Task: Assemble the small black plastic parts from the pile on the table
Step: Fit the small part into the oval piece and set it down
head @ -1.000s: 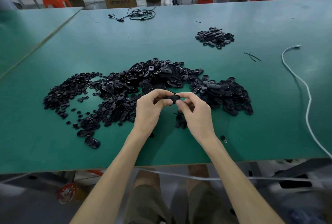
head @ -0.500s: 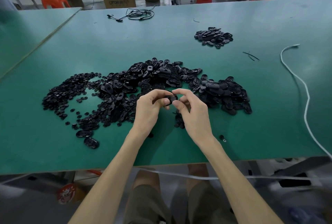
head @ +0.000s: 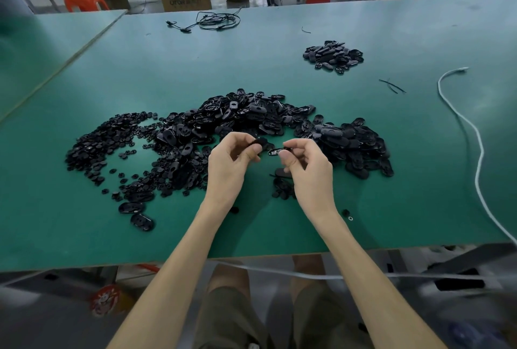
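A wide pile of black plastic parts (head: 251, 125) spreads across the middle of the green table (head: 279, 58), with small round pieces (head: 112, 139) on its left side and oval shells on its right. My left hand (head: 229, 167) pinches a small black piece (head: 260, 142) between thumb and fingers. My right hand (head: 307, 169) pinches a black oval shell (head: 277, 151) by its edge. The two parts are held a short gap apart above the table, in front of the pile.
A smaller heap of black oval parts (head: 334, 55) lies at the far right. A white cord (head: 472, 136) runs down the right side. A black cable (head: 215, 20) is coiled at the far edge. Loose ovals (head: 141, 220) lie near left; a screw (head: 350, 218) near right.
My hands held the parts together at first. They have now drawn apart, each holding its own piece.
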Demonstrator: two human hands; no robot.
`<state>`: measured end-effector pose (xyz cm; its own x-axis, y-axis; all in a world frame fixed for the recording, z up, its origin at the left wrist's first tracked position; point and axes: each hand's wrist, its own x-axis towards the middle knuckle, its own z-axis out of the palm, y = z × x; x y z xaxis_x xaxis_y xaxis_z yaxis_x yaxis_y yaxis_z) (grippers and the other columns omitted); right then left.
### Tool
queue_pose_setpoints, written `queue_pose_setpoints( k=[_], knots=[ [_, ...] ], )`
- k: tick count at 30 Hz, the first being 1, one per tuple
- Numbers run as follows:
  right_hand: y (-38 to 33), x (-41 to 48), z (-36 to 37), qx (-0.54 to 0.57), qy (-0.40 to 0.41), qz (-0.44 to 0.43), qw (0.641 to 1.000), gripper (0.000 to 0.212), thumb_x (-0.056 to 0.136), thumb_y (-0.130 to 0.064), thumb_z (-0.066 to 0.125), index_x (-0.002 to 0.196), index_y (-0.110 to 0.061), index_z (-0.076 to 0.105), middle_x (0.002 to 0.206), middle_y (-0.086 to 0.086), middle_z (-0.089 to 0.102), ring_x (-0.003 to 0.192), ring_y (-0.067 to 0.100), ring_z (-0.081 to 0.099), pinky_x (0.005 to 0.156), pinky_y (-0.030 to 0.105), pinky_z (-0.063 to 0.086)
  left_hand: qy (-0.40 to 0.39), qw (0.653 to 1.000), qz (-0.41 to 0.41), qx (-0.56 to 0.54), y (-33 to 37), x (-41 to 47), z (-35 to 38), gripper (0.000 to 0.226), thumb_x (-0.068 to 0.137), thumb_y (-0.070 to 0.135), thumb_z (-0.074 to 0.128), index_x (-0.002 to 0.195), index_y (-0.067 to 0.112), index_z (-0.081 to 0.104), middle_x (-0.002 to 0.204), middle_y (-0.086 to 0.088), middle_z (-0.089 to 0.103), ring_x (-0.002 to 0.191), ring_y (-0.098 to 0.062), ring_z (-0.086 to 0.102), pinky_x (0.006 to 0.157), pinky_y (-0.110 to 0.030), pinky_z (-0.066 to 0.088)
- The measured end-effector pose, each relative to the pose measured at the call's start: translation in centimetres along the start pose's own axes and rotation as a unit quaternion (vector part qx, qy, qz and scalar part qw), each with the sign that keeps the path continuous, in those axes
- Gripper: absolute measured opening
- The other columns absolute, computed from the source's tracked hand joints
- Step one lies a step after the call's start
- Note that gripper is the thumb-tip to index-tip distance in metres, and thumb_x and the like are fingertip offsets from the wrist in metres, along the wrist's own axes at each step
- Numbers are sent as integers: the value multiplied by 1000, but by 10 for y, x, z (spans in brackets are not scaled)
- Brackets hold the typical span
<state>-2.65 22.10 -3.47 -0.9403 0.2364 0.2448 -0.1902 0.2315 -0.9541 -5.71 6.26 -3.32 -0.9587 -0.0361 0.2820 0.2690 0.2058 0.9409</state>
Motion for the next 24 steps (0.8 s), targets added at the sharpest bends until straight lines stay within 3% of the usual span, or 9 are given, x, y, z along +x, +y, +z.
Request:
queue_pose_setpoints(
  k=[4, 8, 11, 16, 20, 24],
  knots=[
    [3, 1, 1, -16, -6, 13, 1000, 24, 99, -18, 71, 117, -29, 61, 81, -5, 70, 71, 7, 69, 76, 20, 54, -6, 1000, 20, 22, -1, -1, -1, 11, 103, 19, 65, 105, 17, 76, 85, 0, 76, 73, -20, 69, 70, -33, 55],
    [1, 0, 0, 1, 11, 12, 1000, 15, 96, -22, 75, 100, -30, 62, 83, -13, 72, 67, 7, 69, 73, 24, 55, -14, 999, 20, 35, -2, 0, -1, 16, 102, 13, 66, 111, 17, 79, 92, 4, 78, 79, -11, 72, 68, -18, 49],
    [0, -2, -1, 12, 2, 16, 1000, 7, 95, -23, 76, 94, -22, 69, 81, -8, 74, 69, 9, 70, 75, 34, 61, -34, 999, 13, 32, -3, 0, 0, 26, 102, 1, 61, 119, 15, 76, 106, -3, 77, 88, -9, 75, 74, -13, 49],
    [-3, -3, -3, 15, -4, 11, 1000, 1, 97, -19, 74, 96, -19, 74, 83, -6, 75, 73, 10, 72, 80, 36, 61, -53, 997, 27, 53, -2, 0, 1, 35, 101, -5, 60, 124, 17, 73, 115, -8, 70, 94, -10, 75, 83, -26, 56],
    [-3, -3, -1, 16, -13, 6, 1000, 13, 100, -6, 66, 106, -14, 75, 91, -5, 77, 81, 10, 76, 83, 40, 63, -50, 997, 24, 59, -3, 0, 2, 33, 99, -4, 63, 125, 13, 74, 113, -12, 63, 92, -13, 77, 87, -34, 59],
    [-2, -3, -1, 27, -16, 8, 999, 14, 99, -5, 67, 105, -16, 74, 90, -4, 78, 81, 11, 76, 75, 30, 60, -53, 997, 17, 50, -2, -1, 2, 29, 97, -3, 66, 121, 12, 74, 115, -10, 70, 93, -13, 77, 90, -39, 61]
  ],
)
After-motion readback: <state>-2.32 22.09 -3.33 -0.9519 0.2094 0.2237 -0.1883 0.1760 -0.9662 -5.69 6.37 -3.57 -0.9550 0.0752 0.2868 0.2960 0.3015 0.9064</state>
